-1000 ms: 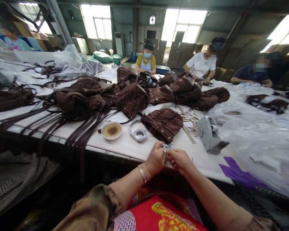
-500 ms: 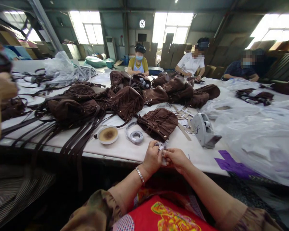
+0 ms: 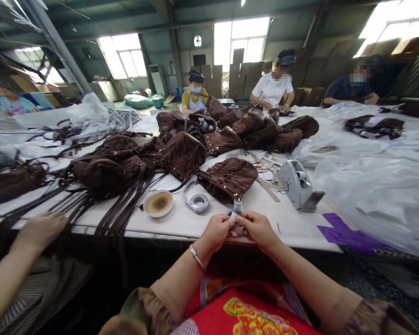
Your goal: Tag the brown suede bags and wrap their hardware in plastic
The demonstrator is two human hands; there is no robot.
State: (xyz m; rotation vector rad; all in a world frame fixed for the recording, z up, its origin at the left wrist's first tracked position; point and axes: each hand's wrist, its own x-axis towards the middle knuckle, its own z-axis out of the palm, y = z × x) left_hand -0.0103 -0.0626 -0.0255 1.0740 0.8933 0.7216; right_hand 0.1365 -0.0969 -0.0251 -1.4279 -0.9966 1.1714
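Observation:
A small grey-and-white wrapped bundle (image 3: 236, 210) is pinched between both hands at the table's front edge. My left hand (image 3: 218, 231), with a silver bracelet on its wrist, grips its left side. On the other side my right hand (image 3: 259, 229) holds it with thumb and fingers closed. Just beyond the bundle lies a dark brown fringed bag (image 3: 229, 177) with metal eyelets. A coil of grey strip (image 3: 199, 203) rests left of the bag, beside a shallow bowl (image 3: 158, 204) with brown contents.
A grey tape dispenser (image 3: 299, 186) and paper scraps (image 3: 267, 172) lie right of the bag. Brown bags (image 3: 181, 153) are heaped behind. Clear plastic (image 3: 377, 195) covers the right side. Another person's hand (image 3: 42, 232) is at the left edge; other people sit across.
The wrapped bundle now stands more upright between my hands. At the left, the other person's arm has moved down to the table edge, and a brown bag shows there. The view has shifted slightly.

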